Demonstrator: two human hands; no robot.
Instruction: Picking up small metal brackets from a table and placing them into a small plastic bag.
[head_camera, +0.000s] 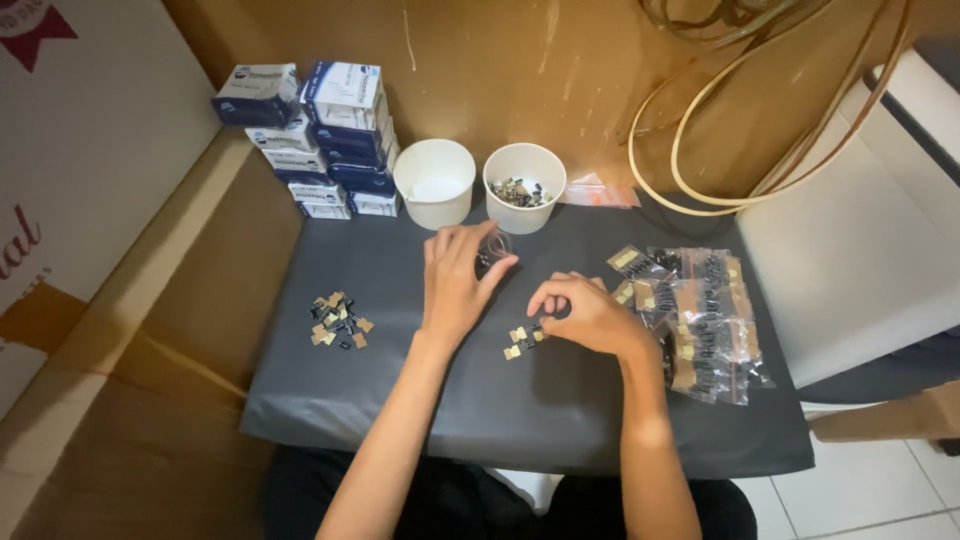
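Observation:
My left hand (455, 282) is raised over the dark grey work surface (400, 400) with its fingers closed on a small clear plastic bag (492, 248) holding dark parts. My right hand (590, 312) rests on the surface to the right, fingertips pinched at a small cluster of black components with tan tabs (524, 340). A pile of the same small components (338, 320) lies to the left of my left arm. Several clear bags of dark parts (700, 320) are spread to the right of my right hand.
Two white paper cups stand at the back: an empty-looking one (434, 182) and one holding small dark parts (524, 186). Stacked blue-and-white small boxes (320, 135) sit back left. Coiled tan cable (760, 120) hangs back right. Cardboard boxes (90, 150) line the left.

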